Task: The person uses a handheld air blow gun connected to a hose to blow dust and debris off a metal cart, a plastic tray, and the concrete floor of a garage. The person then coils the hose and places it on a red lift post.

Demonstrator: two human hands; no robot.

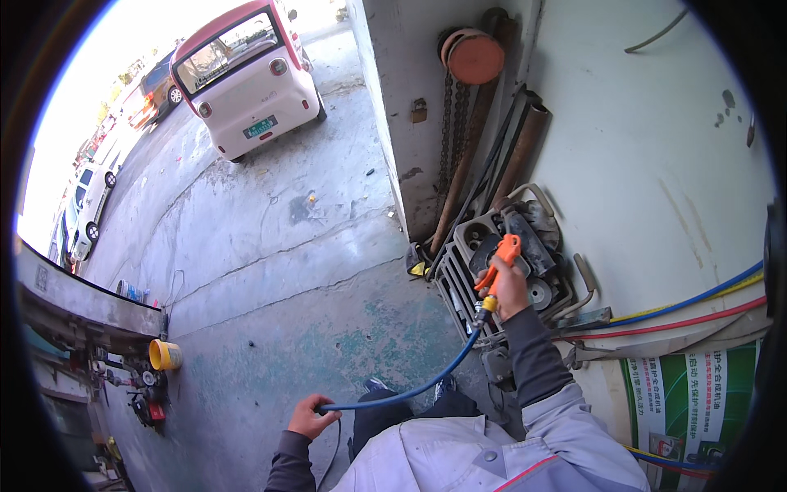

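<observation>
An orange air blow gun [507, 248] is gripped in my right hand [511, 293], whose fingers wrap its handle. The gun points up and away, over a grimy metal-framed machine [449, 283] with curved handles against the wall. From a yellow and metal coupling [489, 304] at its base, a blue air hose [414, 394] sags across in front of my body to the left. There my left hand [309, 416] closes around the hose, low beside my legs. A thinner dark line hangs below that hand; I cannot tell whether it joins the hose.
Rusty pipes [520, 152] and an orange chain hoist [473, 57] occupy the corner ahead right. Blue, yellow and red hoses [697, 316] run along the right wall. A yellow bucket [165, 354] stands left near tools; a pink-and-white car [254, 90] is parked outside.
</observation>
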